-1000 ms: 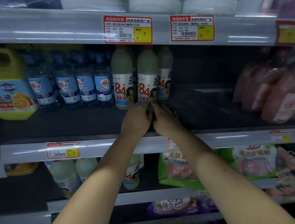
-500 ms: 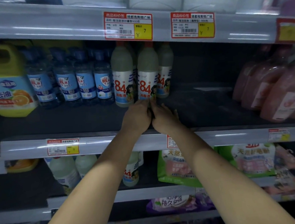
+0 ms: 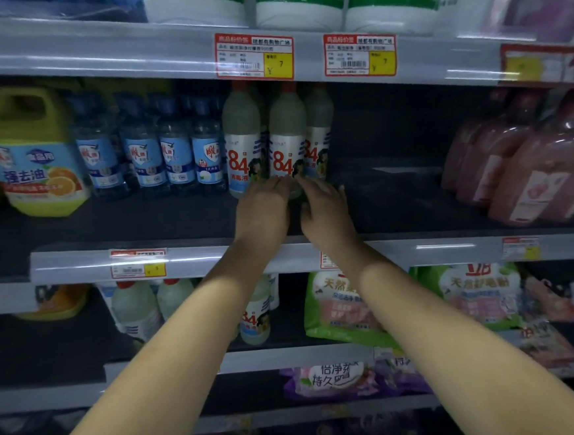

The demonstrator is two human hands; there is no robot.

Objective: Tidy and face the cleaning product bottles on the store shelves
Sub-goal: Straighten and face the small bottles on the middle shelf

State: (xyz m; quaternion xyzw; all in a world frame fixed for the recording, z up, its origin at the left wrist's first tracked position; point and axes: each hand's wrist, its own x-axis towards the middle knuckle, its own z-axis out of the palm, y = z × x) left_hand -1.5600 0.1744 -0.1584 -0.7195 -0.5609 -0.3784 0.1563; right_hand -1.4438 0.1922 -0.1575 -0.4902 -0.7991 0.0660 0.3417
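Both hands hide the base of the middle 84 bottle point(image 3: 288, 138).

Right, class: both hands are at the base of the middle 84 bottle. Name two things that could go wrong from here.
1. The left hand and right hand hold the middle 84 bottle only at its base; being tall, it might tip.
2. It stands tight against the left 84 bottle and the right 84 bottle; turning it could nudge them askew.

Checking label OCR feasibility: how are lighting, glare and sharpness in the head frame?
Head view: dim overall; shelf recesses nearly black; bright glare streaks on the shelf rail; 84 bottle readable but soft; pink bottles at right smeared; wide-angle bends the shelf lines; both hands slightly blurred.
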